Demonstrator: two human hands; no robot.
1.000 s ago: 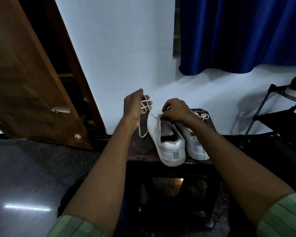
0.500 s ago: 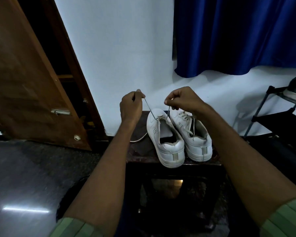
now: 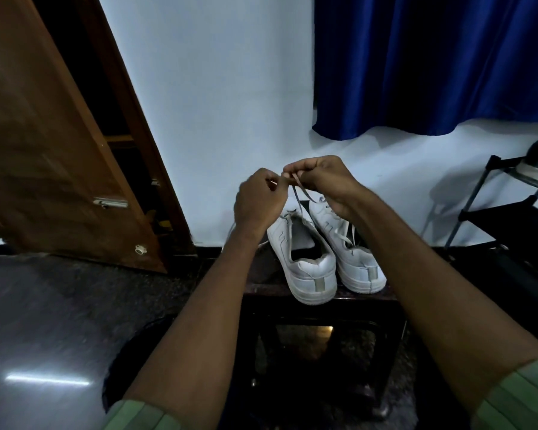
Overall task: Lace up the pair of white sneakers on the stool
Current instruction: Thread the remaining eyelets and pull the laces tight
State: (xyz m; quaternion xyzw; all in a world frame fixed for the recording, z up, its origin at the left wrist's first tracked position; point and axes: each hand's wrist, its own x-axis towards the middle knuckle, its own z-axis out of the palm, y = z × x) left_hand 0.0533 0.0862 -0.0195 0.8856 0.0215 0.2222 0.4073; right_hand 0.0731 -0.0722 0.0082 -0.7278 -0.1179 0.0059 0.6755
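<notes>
Two white sneakers stand heel-toward-me on a dark stool (image 3: 323,297). The left sneaker (image 3: 305,262) has an open top; the right sneaker (image 3: 351,252) shows laces across its front. A white lace (image 3: 298,197) rises from the left sneaker's front up to my hands. My left hand (image 3: 258,201) and my right hand (image 3: 320,178) are raised above the shoes, close together, each pinching a strand of that lace. A loose part of the lace (image 3: 230,235) hangs behind my left wrist.
A brown wooden door (image 3: 50,156) leans open at the left. A blue curtain (image 3: 432,63) hangs on the white wall at the right. A black metal rack (image 3: 503,212) stands at the far right. The floor is dark and glossy.
Both hands have come together above the left sneaker, closing the gap between them. The lace strands now meet at my fingertips instead of spreading apart.
</notes>
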